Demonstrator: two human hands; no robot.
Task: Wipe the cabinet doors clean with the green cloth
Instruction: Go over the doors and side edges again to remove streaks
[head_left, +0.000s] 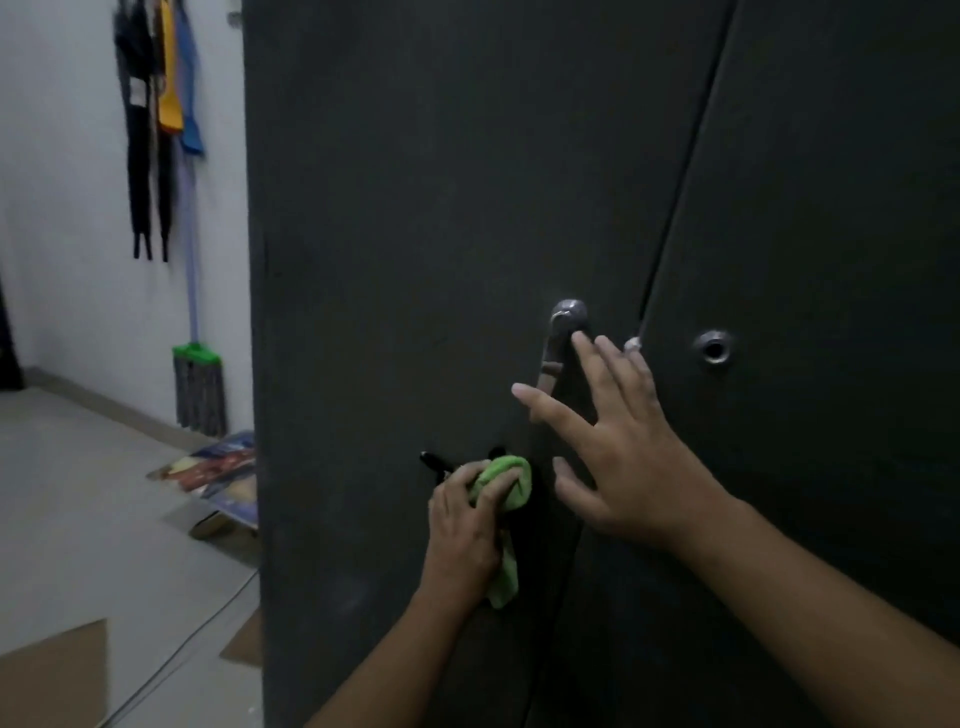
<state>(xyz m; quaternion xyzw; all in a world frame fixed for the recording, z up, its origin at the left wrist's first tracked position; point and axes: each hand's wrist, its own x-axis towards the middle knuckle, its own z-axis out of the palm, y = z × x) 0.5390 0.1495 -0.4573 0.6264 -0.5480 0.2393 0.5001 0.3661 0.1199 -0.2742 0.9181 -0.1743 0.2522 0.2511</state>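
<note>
The left hand (465, 525) is closed in a grip around the green cloth (506, 480), with the fingers curled over it, and it is pressed to the dark cabinet door (415, 234). The right hand (623, 452) is held open, with the fingers spread wide and the palm turned to the door. Both forearms are stretched forward from the lower edge.

Single view: head-worn wide-angle camera. Position: close before the dark cabinet (441, 208), facing it forward and slightly down. Cabinet fills the centre and right of frame; metal handle (563, 332) near centre. Left of the cabinet: strip of wall (62, 208) and floor (78, 519), farther off.
</note>
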